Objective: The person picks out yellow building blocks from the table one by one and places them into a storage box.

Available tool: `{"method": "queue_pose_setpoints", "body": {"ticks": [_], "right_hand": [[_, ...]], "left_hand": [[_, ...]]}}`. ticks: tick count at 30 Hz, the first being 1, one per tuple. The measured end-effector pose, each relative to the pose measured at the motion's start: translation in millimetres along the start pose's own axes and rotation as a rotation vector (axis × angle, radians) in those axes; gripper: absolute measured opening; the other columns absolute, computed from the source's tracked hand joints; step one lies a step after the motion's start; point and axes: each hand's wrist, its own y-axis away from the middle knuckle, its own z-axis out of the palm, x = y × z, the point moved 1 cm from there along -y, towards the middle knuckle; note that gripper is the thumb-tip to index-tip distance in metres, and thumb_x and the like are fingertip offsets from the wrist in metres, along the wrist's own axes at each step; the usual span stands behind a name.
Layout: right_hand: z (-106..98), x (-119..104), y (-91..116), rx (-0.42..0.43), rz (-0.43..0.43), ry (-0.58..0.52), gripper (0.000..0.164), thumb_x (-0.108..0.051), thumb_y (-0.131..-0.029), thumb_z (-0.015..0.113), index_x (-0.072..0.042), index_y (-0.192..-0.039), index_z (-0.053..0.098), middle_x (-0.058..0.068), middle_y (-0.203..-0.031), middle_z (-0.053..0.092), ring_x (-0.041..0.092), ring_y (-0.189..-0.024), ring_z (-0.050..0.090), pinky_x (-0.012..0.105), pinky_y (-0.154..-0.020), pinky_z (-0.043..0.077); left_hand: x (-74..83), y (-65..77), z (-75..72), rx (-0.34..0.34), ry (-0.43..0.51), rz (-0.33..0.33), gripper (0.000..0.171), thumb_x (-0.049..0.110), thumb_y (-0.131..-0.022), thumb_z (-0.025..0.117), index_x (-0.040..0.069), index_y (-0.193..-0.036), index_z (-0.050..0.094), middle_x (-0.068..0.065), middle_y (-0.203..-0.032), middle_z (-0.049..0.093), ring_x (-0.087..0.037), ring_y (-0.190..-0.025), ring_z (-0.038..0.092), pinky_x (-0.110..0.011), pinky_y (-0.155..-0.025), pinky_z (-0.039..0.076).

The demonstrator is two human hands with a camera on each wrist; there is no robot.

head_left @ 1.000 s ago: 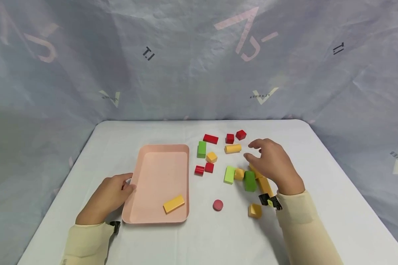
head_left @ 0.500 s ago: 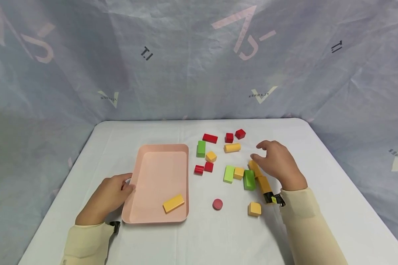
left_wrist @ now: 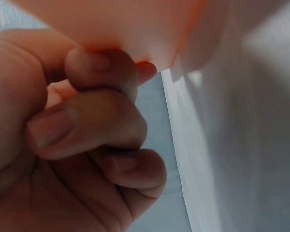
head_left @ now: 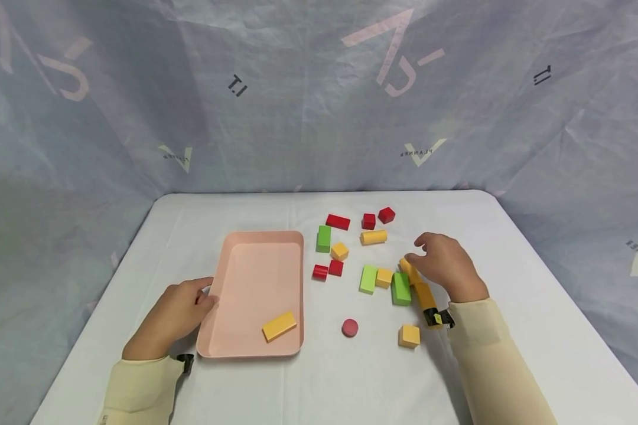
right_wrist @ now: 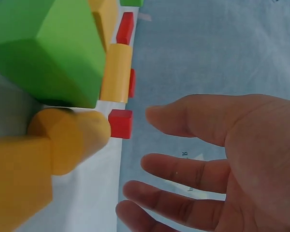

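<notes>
At the left side of a pale pink tray (head_left: 257, 271), my left hand (head_left: 172, 316) pinches the rim; its remaining fingers are curled in the left wrist view. A yellow rectangular block (head_left: 279, 326) lies in the tray's near right corner. Over the right part of the table, my right hand (head_left: 449, 268) holds nothing, its thumb and fingers apart in the right wrist view. Closest to it is a yellow cylinder (head_left: 408, 270), lying end to end with a yellow block (head_left: 425, 296) partly covered by the wrist strap. Beside them is a green block (head_left: 401, 289).
Left of the green block are a yellow cube (head_left: 384, 278) and a light green block (head_left: 368, 279). Farther back lie another yellow cylinder (head_left: 374, 237), several red blocks (head_left: 338, 222) and a green block (head_left: 324, 239). A red disc (head_left: 350, 327) and a yellow cube (head_left: 409, 336) sit nearer.
My right hand has drawn right and slightly toward me, away from the far yellow cylinder, uncovering more of the near one. The left hand and tray stay in place.
</notes>
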Motion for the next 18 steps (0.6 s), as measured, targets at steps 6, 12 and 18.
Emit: {"method": "queue_pose_setpoints", "body": {"ticks": [6,12,18], "right_hand": [[9,3,-5,-0.053,0.061,-0.008,0.048,-0.041,-0.085,0.067,-0.006,-0.118,0.059,0.017,-0.109,0.061,0.028,-0.085,0.056,0.049,-0.073,0.050],[16,5,-9,-0.097,0.118,-0.017,0.048,-0.041,-0.085,0.068,-0.007,-0.117,0.058,0.016,-0.109,0.059,0.027,-0.082,0.055,0.046,-0.070,0.050],[17,2,-10,-0.108,0.109,-0.011,0.047,-0.039,-0.085,0.068,-0.006,-0.117,0.058,0.017,-0.105,0.060,0.027,-0.078,0.055,0.044,-0.066,0.050]], "left_hand": [[-0.4,0.0,0.4,-0.008,0.003,-0.007,0.030,0.011,-0.090,0.060,0.007,-0.119,0.060,0.006,-0.053,0.043,-0.008,-0.044,0.037,-0.029,-0.043,0.035],[-0.5,-0.2,0.6,-0.001,-0.001,0.002,0.029,0.012,-0.090,0.061,0.006,-0.119,0.060,0.007,-0.053,0.044,-0.008,-0.044,0.038,-0.029,-0.045,0.036],[0.1,0.0,-0.2,-0.001,0.003,0.005,0.031,0.011,-0.089,0.061,0.005,-0.119,0.059,0.007,-0.053,0.044,-0.008,-0.045,0.039,-0.029,-0.045,0.036]]}}
